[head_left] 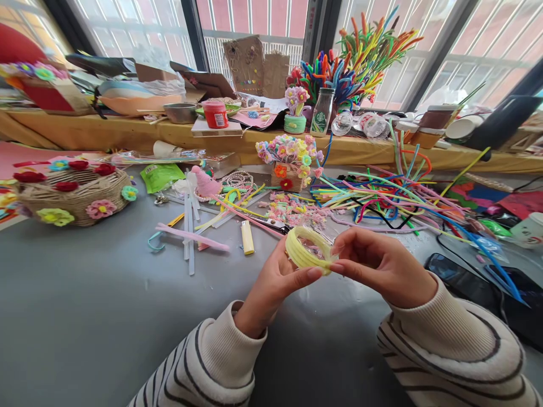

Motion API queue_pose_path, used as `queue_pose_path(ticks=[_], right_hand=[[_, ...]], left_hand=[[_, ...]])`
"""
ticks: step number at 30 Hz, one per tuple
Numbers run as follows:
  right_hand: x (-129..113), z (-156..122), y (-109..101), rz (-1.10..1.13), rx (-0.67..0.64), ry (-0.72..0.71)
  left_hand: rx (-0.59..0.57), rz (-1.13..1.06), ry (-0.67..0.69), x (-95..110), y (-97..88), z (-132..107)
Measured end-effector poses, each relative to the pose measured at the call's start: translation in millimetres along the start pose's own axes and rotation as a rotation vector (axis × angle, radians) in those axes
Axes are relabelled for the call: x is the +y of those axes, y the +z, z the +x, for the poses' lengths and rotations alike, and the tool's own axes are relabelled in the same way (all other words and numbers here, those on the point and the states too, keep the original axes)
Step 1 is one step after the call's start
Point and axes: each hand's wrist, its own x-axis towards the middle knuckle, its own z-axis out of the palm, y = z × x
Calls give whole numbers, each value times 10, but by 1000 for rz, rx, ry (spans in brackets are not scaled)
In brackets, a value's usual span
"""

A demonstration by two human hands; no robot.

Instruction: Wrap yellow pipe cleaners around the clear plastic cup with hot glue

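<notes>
Between my two hands, above the grey table, is a ring of coiled pale yellow pipe cleaner (303,251), tilted so its hollow middle shows. My left hand (280,277) grips its left side, thumb along the lower front and fingers behind. At the right edge, my right hand (382,263) pinches the ring between thumb and fingertips. A clear, shiny edge shows inside the ring, but I cannot make out what it is. Just beyond lie a yellow lighter (247,237), clear glue sticks (189,240) and a pink pipe cleaner (193,237).
Loose pipe cleaners (382,195) spread across the back right. A twine basket with flowers (76,198) sits at left, a small flower basket (288,172) at the back. Phones (458,277) lie at right. A cluttered ledge (250,141) runs below the windows.
</notes>
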Motion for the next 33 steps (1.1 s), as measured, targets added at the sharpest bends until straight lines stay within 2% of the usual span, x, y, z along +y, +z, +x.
queue_pose_path(ticks=[6,14,28,33], right_hand=[[20,-2,-10,-18,-14,-2],[16,14,-7,-42,0,-23],[33,2,-14,-19,-12,-15],[26,4,-21,-30,-13,-18]], left_hand=[[-15,19,-38,23,-24,-6],[26,4,-34,26,6,-20],[2,14,-18,27,8,-32],[-53,17,-25,49,-5,-36]])
